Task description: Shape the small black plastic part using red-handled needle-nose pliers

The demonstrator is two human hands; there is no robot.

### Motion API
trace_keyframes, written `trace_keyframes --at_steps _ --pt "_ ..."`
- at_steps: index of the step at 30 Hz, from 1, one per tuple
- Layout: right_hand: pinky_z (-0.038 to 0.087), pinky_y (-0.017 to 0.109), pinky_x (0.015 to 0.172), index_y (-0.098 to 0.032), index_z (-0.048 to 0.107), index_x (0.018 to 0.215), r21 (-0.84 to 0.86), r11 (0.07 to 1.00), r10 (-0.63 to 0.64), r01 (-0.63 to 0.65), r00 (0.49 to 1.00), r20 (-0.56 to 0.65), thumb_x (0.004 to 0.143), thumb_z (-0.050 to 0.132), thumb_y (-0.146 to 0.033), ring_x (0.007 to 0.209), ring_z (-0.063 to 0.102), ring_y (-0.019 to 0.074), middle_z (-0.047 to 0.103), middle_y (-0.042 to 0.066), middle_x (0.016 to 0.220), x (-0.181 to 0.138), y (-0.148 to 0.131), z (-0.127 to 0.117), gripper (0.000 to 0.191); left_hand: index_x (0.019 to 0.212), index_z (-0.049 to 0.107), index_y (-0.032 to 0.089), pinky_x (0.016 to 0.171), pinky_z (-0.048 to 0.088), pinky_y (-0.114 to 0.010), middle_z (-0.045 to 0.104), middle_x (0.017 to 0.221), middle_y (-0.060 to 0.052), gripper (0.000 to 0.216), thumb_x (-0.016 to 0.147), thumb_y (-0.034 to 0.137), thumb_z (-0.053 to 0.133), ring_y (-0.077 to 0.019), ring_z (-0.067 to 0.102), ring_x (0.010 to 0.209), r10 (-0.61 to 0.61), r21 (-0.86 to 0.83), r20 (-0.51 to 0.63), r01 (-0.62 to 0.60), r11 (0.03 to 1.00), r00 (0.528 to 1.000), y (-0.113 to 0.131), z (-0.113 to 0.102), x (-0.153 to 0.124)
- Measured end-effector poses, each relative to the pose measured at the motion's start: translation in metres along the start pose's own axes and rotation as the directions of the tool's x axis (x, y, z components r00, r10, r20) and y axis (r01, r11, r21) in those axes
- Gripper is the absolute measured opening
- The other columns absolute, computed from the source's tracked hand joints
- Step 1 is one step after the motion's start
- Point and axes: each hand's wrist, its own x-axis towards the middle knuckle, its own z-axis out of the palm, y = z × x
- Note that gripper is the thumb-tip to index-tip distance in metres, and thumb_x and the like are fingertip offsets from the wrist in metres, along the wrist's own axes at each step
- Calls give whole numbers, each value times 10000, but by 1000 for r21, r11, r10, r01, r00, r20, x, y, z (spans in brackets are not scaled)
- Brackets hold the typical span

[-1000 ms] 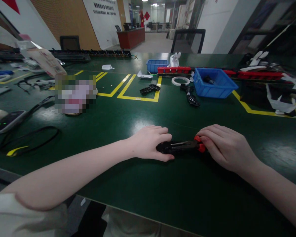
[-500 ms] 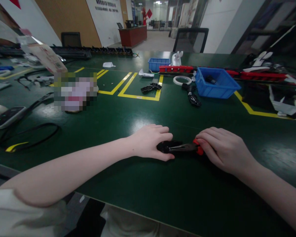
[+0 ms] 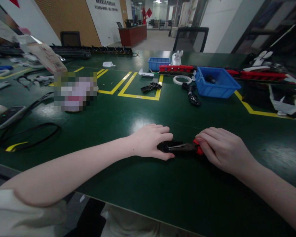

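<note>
My right hand is closed round the red handles of a pair of pliers, which look long-nosed. Their dark metal jaws point left, towards my left hand. Between the thumb and fingers of my left hand is a small black part, held low over the green table. The plier tips lie against or over this part; whether they grip it I cannot tell. Most of the black part is hidden under my left palm and fingers.
Ahead lie a black part inside yellow tape, another black piece, a white tape ring and a blue bin. A black cable loops at left. The green table's front edge runs below my arms.
Both hands, the pliers and the black part stay almost where they were. At the far upper left, another person's arm has shifted.
</note>
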Motion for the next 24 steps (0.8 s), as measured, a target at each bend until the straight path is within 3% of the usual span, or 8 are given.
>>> trace_keyframes --at_steps 24 --pt "444 299 577 -134 626 759 -67 993 -93 93 996 3 925 406 -183 647 575 170 654 85 729 5 6 -7 279 882 570 168 631 366 -283 548 836 -12 399 865 560 495 -157 514 720 9 33 14 -9 999 1000 1 -1 1"
